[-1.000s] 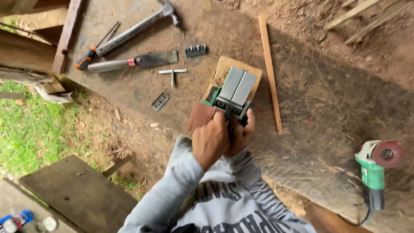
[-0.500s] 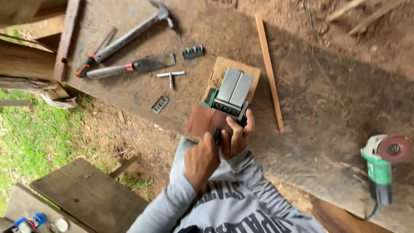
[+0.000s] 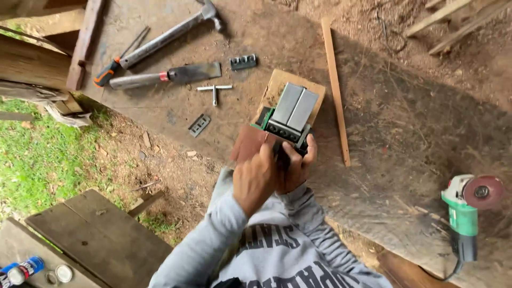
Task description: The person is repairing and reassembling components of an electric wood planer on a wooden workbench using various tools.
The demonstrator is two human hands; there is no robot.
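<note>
Green-and-grey metal power-planer body [image 3: 288, 118] lies upturned on a pale wooden block [image 3: 277, 88], gripped by both the left hand [image 3: 255, 178] and right hand [image 3: 294, 165], with grey blade parts [image 3: 199, 125] left of it apparently not yet refitted.

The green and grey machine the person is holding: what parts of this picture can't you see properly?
- Machine, head view: its near end is hidden behind the left hand and right hand.
- What the fingers do there: covered by the hands themselves.
- Hammer: head partly cut off by the top edge.
- Angle grinder: its cord runs out the bottom edge.
- Blue cans: cut off at the corner.
</note>
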